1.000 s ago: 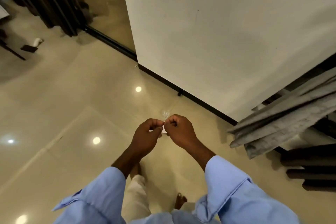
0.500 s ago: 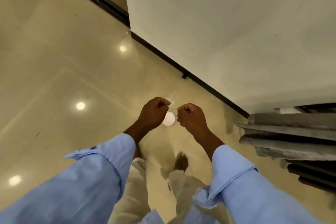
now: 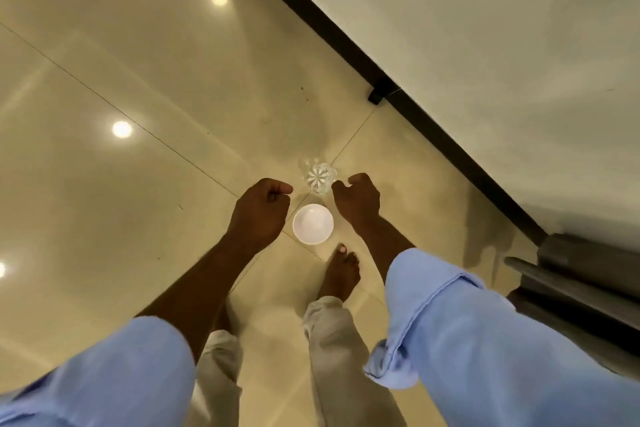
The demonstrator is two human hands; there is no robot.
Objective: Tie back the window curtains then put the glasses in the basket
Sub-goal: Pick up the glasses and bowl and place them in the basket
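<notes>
Head view is looking straight down at the floor [image 3: 145,204]. One clear glass [image 3: 321,178] is standing upright on the tiles, close to the dark skirting strip [image 3: 446,139] of the wall on the far right. A white bowl [image 3: 313,224] is sitting just near of it, apart from the glass as far as I can tell.

Left hand [image 3: 260,210] is hanging over the floor left of the glass, fingers curled into a loose fist; nothing is showing in it (a small item could be hiding inside, can't tell). Right hand [image 3: 356,199] is reaching in from the right, fingers curled and part-spread, fingertips just beside the glass rim; contact is not resolvable, so I'm not calling it a grip.

Progress, judging from this frame only:
- Curtain tie-back: can't confirm. No window is in view; grey folds at the right edge [image 3: 585,274] may be curtain fabric, state unknown.
- Glasses: this one is not yet picked up, and looks like the step in hand.
- Basket: not in view, so nothing is showing as delivered.

Remaining, by my estimate: gripping the glass, finding the basket, placing it, then any other glasses.
</notes>
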